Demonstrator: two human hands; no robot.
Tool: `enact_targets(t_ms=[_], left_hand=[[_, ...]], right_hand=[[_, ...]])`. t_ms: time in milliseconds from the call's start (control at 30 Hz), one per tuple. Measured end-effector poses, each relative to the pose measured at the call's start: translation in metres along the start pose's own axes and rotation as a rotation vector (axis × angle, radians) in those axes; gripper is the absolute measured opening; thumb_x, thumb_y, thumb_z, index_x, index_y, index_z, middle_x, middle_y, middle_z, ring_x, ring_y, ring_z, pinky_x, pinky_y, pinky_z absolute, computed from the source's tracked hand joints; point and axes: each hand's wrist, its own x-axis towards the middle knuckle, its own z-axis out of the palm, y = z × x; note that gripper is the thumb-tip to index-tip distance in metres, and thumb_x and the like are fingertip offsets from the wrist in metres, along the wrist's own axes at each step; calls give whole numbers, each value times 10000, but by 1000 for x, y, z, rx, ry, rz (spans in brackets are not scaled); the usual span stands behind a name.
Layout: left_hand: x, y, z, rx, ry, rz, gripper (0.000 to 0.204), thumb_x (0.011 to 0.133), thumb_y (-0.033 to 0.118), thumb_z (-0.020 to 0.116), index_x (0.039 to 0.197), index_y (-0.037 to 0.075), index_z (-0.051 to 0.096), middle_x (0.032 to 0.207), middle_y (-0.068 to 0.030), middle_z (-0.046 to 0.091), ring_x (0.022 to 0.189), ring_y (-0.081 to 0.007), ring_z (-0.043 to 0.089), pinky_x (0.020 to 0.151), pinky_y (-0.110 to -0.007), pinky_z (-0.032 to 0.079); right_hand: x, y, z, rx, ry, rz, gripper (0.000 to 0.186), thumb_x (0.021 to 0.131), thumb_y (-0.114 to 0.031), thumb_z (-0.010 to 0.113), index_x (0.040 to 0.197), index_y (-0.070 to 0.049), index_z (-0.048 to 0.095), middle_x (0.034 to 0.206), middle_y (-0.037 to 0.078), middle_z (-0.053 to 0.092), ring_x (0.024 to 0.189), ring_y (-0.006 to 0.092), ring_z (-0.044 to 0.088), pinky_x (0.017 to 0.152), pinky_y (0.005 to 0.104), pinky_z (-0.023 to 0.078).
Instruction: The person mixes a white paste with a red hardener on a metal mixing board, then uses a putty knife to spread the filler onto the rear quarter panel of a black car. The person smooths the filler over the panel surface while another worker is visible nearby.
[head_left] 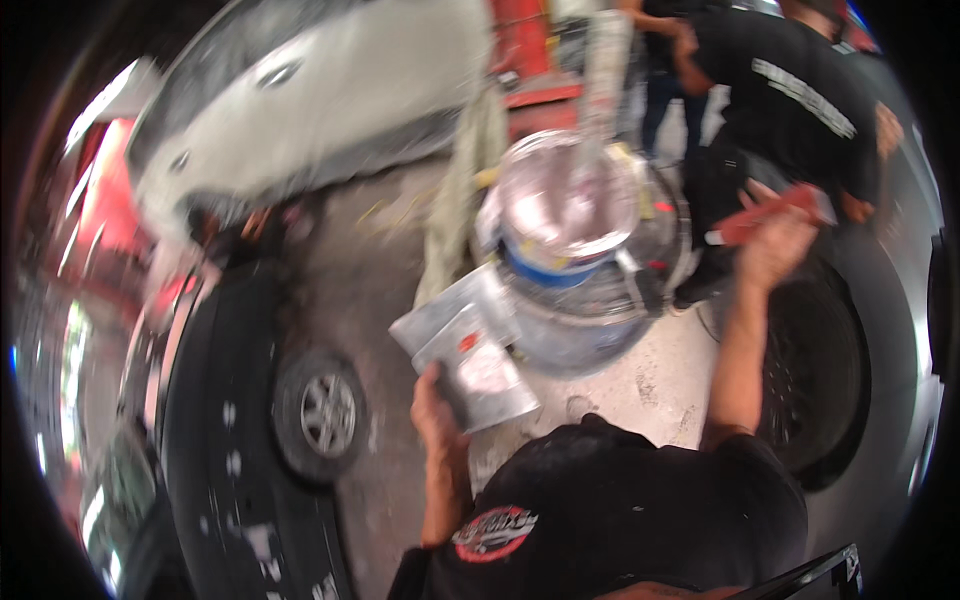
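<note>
My left hand (436,412) is closed on the edge of a flat grey board (505,400), held in front of my body. A small red dab (467,343) and a pale patch lie on the board. Behind its far edge sits another flat grey piece (415,322); whether the two are joined I cannot tell. My right hand (778,245), raised at the right, grips a red tube (765,218) with a white tip pointing left. Ahead, between my hands, stands an open can (565,190) with a blue band and a pale pinkish inside. The picture is blurred.
The can rests on a wide grey drum (580,340). A primed grey car panel (330,110) is at the far left, a black bumper (225,400) and a wheel (325,415) nearer. A person in black (790,90) stands at the far right, beside a car tyre (815,370).
</note>
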Motion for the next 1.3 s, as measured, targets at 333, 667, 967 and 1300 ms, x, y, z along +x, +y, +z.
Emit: enact_targets(t_ms=[333,667,967,1300], left_hand=[[-11,-6,-28,-73,32,-132,468,956,258,618,1261,-89,545,1171,-155,644,1006,-252,661,901,-387,545],[-11,8,-75,-47,76,-126,438,974,257,564,1247,-86,545,1135,-171,662,977,-284,688,837,-407,577],[-51,34,-61,248,104,-133,527,931,257,652,1279,-114,513,1177,-184,638,1048,-229,638,907,-365,523],[-62,33,-71,297,-277,-179,388,999,297,532,1127,-53,643,1082,-48,661,972,-122,572,902,-269,439]], right_hand=[[-174,-137,10,-48,-863,871,399,930,-84,675,1276,-28,483,979,-19,562,752,58,530,655,230,464],[-226,-137,22,119,-967,1419,307,969,-51,626,1251,19,526,918,83,678,742,149,664,657,284,562],[-232,-140,38,-13,-1396,1129,235,1044,-203,548,1179,-13,572,830,1,572,671,72,510,600,230,430],[-228,-178,63,-309,-1690,663,183,1009,-186,609,1044,-28,694,692,-6,594,615,48,497,548,242,415]])
